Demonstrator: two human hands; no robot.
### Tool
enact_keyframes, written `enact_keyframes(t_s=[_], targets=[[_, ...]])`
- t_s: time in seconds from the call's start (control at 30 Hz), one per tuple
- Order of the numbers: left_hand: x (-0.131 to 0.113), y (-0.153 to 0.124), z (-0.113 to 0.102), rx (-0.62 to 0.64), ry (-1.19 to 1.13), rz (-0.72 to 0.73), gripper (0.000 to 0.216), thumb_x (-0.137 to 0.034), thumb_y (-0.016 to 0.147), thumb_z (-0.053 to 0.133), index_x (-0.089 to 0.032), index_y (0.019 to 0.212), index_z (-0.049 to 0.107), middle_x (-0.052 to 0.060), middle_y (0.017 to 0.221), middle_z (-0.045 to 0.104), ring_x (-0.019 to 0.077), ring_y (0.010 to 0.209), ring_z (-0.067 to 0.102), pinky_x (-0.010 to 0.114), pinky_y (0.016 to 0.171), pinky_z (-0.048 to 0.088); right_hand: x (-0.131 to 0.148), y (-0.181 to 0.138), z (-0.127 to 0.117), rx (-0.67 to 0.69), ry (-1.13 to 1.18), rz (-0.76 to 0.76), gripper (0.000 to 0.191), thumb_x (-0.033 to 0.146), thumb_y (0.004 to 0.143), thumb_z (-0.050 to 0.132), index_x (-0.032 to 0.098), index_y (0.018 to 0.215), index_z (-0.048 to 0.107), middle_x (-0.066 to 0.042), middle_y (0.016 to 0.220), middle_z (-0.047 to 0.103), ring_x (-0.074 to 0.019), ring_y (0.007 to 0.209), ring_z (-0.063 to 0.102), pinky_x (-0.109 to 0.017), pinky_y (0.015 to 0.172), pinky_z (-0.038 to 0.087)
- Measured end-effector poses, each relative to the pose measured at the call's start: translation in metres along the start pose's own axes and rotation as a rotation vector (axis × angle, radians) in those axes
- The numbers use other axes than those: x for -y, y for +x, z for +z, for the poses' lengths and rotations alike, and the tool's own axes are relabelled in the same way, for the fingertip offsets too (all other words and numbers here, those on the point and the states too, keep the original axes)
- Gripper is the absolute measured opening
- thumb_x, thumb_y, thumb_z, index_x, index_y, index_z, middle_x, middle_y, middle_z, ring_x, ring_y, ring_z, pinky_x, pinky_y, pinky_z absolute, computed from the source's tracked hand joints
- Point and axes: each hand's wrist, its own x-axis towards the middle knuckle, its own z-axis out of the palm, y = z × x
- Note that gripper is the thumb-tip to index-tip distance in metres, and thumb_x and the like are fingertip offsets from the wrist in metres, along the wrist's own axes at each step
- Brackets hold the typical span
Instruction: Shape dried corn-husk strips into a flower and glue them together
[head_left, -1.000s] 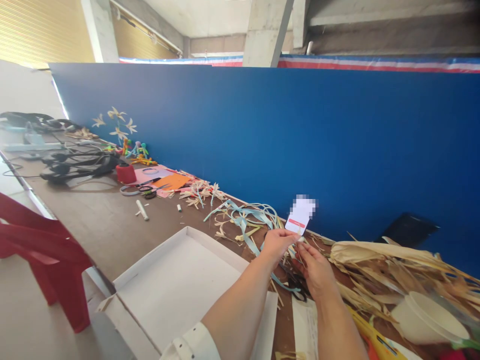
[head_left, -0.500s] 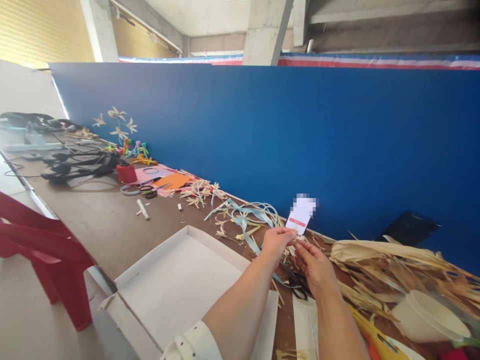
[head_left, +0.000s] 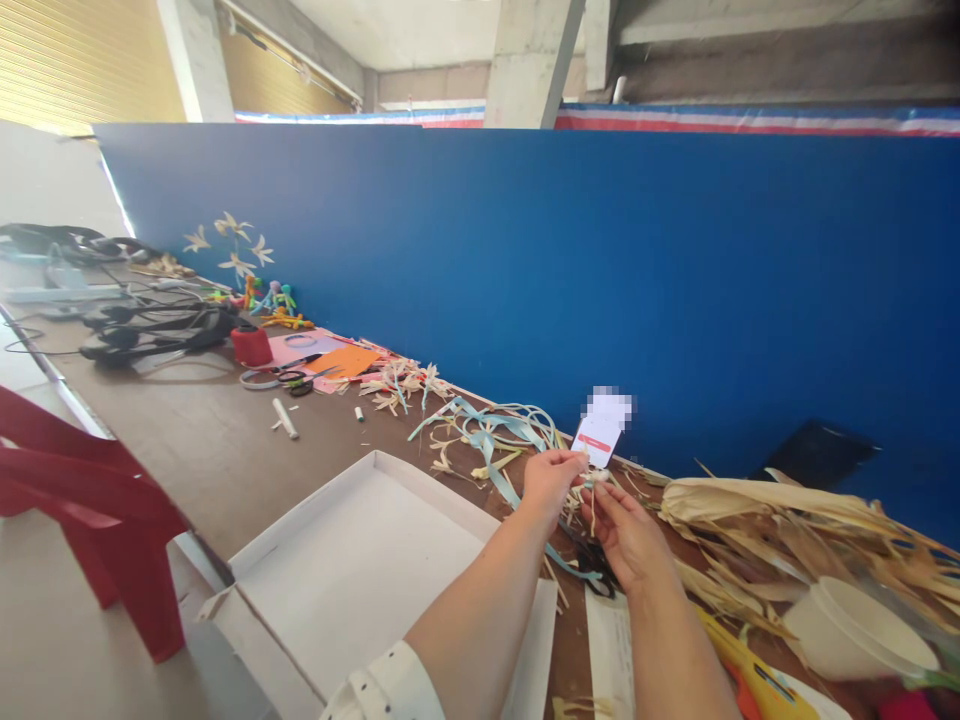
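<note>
My left hand (head_left: 549,488) and my right hand (head_left: 628,532) meet in front of a lit phone (head_left: 594,445) that leans on the blue partition. Both are closed in a pinch on a small pale husk piece (head_left: 590,483), mostly covered by fingers. From the right fingertips a thin strip dangles. Under the hands lie light blue ribbon (head_left: 491,450), black-handled scissors (head_left: 602,582) and scraps of husk (head_left: 442,465). Dried corn husks (head_left: 757,500) are heaped to the right of my right hand.
A white cardboard tray (head_left: 330,560) lies left of my arms. A cream bowl (head_left: 855,630) and a yellow tool (head_left: 750,665) are at the lower right. Further left are scissors (head_left: 300,380), a red thread spool (head_left: 251,346), orange paper (head_left: 345,362) and black straps. A red chair (head_left: 97,520) stands beside the table.
My fingertips have separated slightly, the right hand shifting a little lower. More of the pale piece and its dangling strip now shows between them.
</note>
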Motion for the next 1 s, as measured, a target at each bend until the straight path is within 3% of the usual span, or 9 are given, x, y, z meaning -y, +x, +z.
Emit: enact_keyframes(t_s=[0.27,0.5,0.67,0.73,0.87,1.0], targets=[[0.000,0.001,0.000,-0.007,-0.021,0.001,0.025,-0.029,0.054,0.077,-0.010,0.067,0.067,0.005,0.066,0.062,0.0081,0.057,0.054,0.023,0.061,0.046,0.005,0.004,-0.001,-0.034,0.136,0.063,0.003,0.014,0.077,0.064,0.013,0.079,0.064,-0.006,0.074,0.068,-0.0142,0.071,0.066,-0.024,0.068,0.055],[0.001,0.003,-0.002,0.006,-0.029,0.011,0.025,-0.029,0.055,0.075,-0.010,0.068,0.067,0.004,0.067,0.061,0.0078,0.058,0.054,0.022,0.060,0.045,0.016,-0.002,0.006,-0.048,0.206,0.106,0.018,0.022,0.087,0.052,0.011,0.080,0.064,-0.011,0.081,0.067,-0.0172,0.080,0.066,-0.030,0.076,0.055],[-0.001,0.004,-0.002,0.012,0.040,0.009,0.023,-0.028,0.058,0.075,-0.010,0.070,0.068,0.005,0.067,0.062,0.0084,0.058,0.054,0.022,0.060,0.047,0.028,-0.009,0.008,-0.100,0.243,0.022,0.003,0.013,0.078,0.062,0.012,0.076,0.062,-0.005,0.074,0.065,-0.0109,0.068,0.063,-0.022,0.069,0.055],[0.000,0.003,-0.001,0.029,0.121,0.008,0.019,-0.025,0.059,0.073,-0.010,0.068,0.068,0.005,0.066,0.063,0.0090,0.058,0.054,0.022,0.060,0.048,0.037,-0.016,0.006,-0.116,0.261,-0.042,0.008,0.009,0.071,0.068,0.013,0.073,0.062,0.000,0.070,0.061,-0.0072,0.062,0.060,-0.017,0.066,0.053],[0.005,-0.003,0.004,0.109,0.351,-0.039,0.008,-0.018,0.059,0.068,-0.013,0.064,0.067,0.003,0.062,0.062,0.0099,0.055,0.054,0.023,0.057,0.049,0.055,-0.038,-0.003,-0.131,0.298,-0.118,0.016,0.007,0.064,0.073,0.013,0.071,0.061,0.002,0.069,0.058,-0.0055,0.059,0.056,-0.015,0.062,0.052],[0.006,-0.018,0.014,0.237,0.691,-0.070,0.005,-0.015,0.058,0.062,-0.015,0.056,0.066,0.001,0.046,0.055,0.0121,0.045,0.051,0.024,0.051,0.045,0.064,-0.057,-0.018,-0.182,0.344,-0.102,0.011,0.006,0.066,0.069,0.012,0.072,0.061,0.002,0.066,0.056,-0.0042,0.056,0.053,-0.012,0.055,0.049]])
